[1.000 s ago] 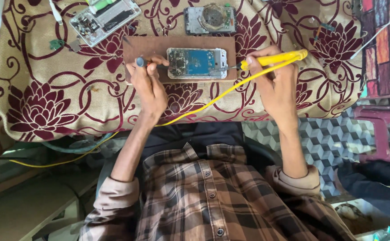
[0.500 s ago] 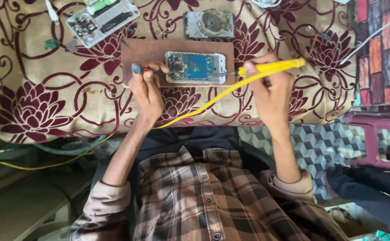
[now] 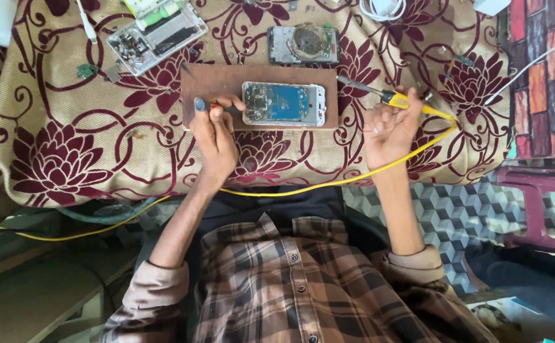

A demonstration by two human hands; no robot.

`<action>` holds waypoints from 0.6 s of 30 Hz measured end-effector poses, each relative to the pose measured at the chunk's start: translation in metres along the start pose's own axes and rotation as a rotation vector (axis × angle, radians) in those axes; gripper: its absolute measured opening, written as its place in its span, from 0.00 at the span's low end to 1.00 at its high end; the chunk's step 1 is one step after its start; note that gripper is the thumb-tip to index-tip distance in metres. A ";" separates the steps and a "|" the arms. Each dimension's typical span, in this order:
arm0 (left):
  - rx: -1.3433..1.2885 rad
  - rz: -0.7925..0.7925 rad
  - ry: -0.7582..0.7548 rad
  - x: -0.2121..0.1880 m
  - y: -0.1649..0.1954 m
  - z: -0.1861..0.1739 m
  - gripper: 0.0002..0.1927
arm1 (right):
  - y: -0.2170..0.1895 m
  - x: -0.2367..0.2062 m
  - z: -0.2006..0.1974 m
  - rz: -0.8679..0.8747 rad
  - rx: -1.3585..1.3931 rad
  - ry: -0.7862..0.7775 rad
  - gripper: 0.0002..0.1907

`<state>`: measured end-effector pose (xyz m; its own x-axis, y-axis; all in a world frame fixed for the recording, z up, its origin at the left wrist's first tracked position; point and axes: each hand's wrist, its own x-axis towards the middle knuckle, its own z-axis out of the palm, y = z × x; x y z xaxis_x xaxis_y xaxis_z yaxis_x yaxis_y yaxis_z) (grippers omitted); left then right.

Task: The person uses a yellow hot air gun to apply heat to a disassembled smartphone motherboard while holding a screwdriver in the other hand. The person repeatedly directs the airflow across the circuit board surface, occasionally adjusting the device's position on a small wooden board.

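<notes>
An opened phone [image 3: 284, 103] with its blue circuit board bare lies on a brown board [image 3: 217, 81] on the floral cloth. My left hand [image 3: 212, 133] grips a small tool with a blue cap [image 3: 199, 104], its tip pointing at the phone's left end. My right hand [image 3: 388, 126] is to the right of the board. It holds a yellow-handled soldering iron [image 3: 397, 99] whose metal tip points up-left, away from the phone. The iron's yellow cable [image 3: 328, 183] trails down and left across my lap.
Another opened phone with a round coil [image 3: 304, 43] lies behind the board. A dismantled device [image 3: 158, 35] sits at the back left. A white cable [image 3: 382, 9] is at the back. A pink stool [image 3: 544, 209] stands to the right.
My right hand has drawn the soldering iron away from the phone to the right and turned it so the tip points up-left. My left hand stays at the phone's left end.
</notes>
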<state>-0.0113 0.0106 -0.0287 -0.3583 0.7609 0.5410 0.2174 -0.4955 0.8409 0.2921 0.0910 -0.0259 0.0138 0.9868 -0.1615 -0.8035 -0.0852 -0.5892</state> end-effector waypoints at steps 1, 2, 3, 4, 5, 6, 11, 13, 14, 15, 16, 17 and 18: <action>0.004 -0.005 -0.004 -0.001 0.000 0.000 0.11 | 0.001 0.002 -0.003 0.025 0.011 0.013 0.17; 0.007 -0.007 -0.009 -0.001 0.000 0.000 0.11 | 0.002 0.004 -0.005 0.049 0.023 0.024 0.18; 0.009 -0.007 -0.013 -0.001 -0.001 0.000 0.10 | 0.002 0.008 -0.006 0.071 0.036 0.033 0.18; 0.007 -0.010 -0.011 -0.001 -0.001 -0.001 0.10 | 0.003 0.010 -0.006 0.063 0.035 0.021 0.19; 0.004 -0.014 -0.008 -0.001 -0.001 0.000 0.10 | 0.005 0.012 -0.007 0.055 0.033 0.009 0.21; -0.001 -0.018 -0.006 0.000 -0.001 0.000 0.10 | 0.007 0.014 -0.007 0.046 0.031 -0.002 0.22; 0.016 -0.013 0.001 0.001 0.002 0.001 0.11 | 0.021 0.018 -0.011 0.044 0.025 -0.035 0.20; 0.003 -0.029 -0.004 0.001 0.003 0.000 0.11 | 0.028 0.020 -0.013 0.069 0.064 -0.008 0.20; -0.015 -0.036 -0.011 0.001 0.004 0.000 0.10 | 0.031 0.022 -0.014 0.077 0.091 0.001 0.21; -0.032 -0.045 -0.018 0.001 0.005 -0.001 0.10 | 0.031 0.022 -0.015 0.086 0.117 0.013 0.22; -0.029 -0.067 -0.028 0.001 0.006 -0.002 0.10 | 0.032 0.021 -0.016 0.082 0.086 -0.025 0.21; -0.026 -0.087 -0.039 0.001 0.006 -0.002 0.10 | 0.031 0.019 -0.018 0.076 0.056 -0.064 0.20; -0.024 -0.107 -0.049 0.001 0.006 -0.003 0.10 | 0.031 0.017 -0.020 0.070 0.024 -0.103 0.18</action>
<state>-0.0130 0.0072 -0.0231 -0.3336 0.8291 0.4486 0.1580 -0.4200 0.8937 0.2799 0.1023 -0.0629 -0.1036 0.9875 -0.1186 -0.8146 -0.1526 -0.5596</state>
